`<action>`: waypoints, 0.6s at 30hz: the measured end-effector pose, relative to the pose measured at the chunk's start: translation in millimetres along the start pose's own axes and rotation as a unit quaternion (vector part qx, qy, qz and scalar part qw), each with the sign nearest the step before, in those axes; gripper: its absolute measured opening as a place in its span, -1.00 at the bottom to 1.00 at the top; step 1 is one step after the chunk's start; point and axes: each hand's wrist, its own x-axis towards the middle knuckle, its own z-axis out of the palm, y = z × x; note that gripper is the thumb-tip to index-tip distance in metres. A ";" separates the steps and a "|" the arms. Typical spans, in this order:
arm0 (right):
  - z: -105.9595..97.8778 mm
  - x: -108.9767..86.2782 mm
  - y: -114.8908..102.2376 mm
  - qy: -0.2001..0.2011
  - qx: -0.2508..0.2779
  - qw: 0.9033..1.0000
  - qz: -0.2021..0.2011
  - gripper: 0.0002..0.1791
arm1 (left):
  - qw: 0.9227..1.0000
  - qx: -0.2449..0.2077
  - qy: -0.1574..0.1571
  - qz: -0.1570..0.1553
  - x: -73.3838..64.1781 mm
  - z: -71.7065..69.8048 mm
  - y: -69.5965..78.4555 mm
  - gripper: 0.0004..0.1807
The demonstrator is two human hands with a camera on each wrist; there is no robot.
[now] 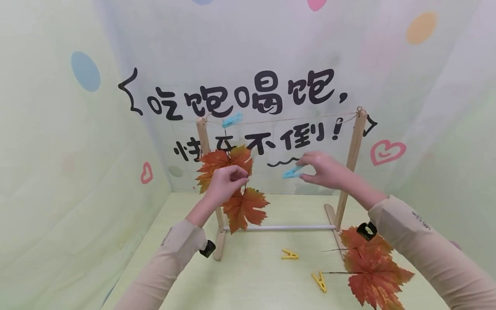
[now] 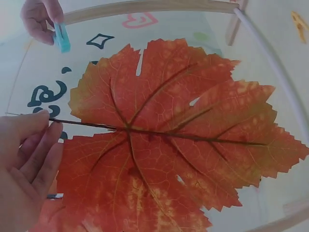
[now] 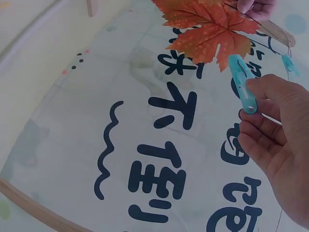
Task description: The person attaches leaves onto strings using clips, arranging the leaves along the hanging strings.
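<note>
By its dark stem, my left hand [image 1: 226, 183] pinches an orange-red maple leaf [image 1: 246, 209], which hangs down in front of the wooden frame. Between thumb and fingers, my right hand [image 1: 323, 170] holds a light blue clothespin [image 3: 243, 84], apart from the leaf. Behind the left hand, a second maple leaf [image 1: 207, 165] hangs from the string [image 1: 286, 119] under another blue clothespin [image 1: 232, 120]. In the left wrist view the held leaf [image 2: 169, 106] spreads broadly beyond the fingertips.
Wooden posts [image 1: 353, 159] carry the string, with a white rod [image 1: 286, 227] joining them low down. Two yellow clothespins, one [image 1: 289, 254] behind the other [image 1: 319, 282], lie on the table. More maple leaves [image 1: 373, 271] lie at the right, beneath my right forearm.
</note>
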 end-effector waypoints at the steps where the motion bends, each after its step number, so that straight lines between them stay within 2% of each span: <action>1: -3.4 1.4 0.1 0.002 -0.001 1.000 0.000 -0.73 | 1.000 -0.005 0.003 -0.004 1.7 0.2 2.5 -0.90; 8: -25.2 10.4 0.2 0.010 -0.014 1.000 0.004 -0.76 | 0.999 -0.032 0.035 -0.023 13.9 1.4 18.3 -0.90; 14: -38.3 17.1 -1.3 0.038 -0.020 0.999 0.000 -0.78 | 0.996 -0.034 0.077 -0.034 26.9 1.6 32.6 -0.87; 18: -43.2 21.0 -3.4 0.055 -0.025 0.998 -0.003 -0.76 | 0.994 -0.041 0.092 -0.040 34.6 1.6 40.6 -0.86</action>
